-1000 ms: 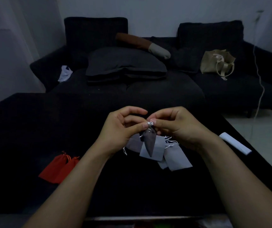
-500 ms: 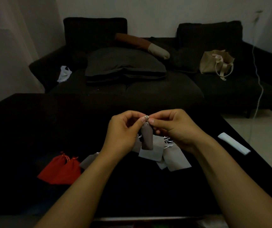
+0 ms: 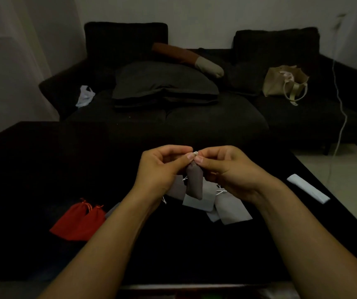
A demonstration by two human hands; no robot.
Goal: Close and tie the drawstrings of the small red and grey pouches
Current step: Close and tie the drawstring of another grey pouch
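On the table's left red pouches (image 3: 78,223), both hands (image 3: 194,167) pinching grey pouch (image 3: 194,182) drawstring

Pouch pile (image 3: 220,203) mid-table (image 3: 44,169), two pouches (image 3: 79,223) left, sofa (image 3: 173,117) behind — tote bag (image 3: 285,83) on it

brownish-grey pouch (image 3: 194,182) with white drawstring (image 3: 195,153) at top. paler grey pouches (image 3: 230,207) below, white strings. two red pouches (image 3: 77,223) with orange-red cords. black table (image 3: 33,169), plain. white folded strip (image 3: 308,188) on right side of it. black sofa (image 3: 194,117), dark grey pillow (image 3: 162,83), bolster (image 3: 186,58) brown with cream end. beige bag (image 3: 281,83) with pale pink bit inside, beige handles. white plastic bag (image 3: 85,96). white cable (image 3: 340,100). off-white wall (image 3: 205,16), pale floor (image 3: 350,182). no patterns visible, all plain.
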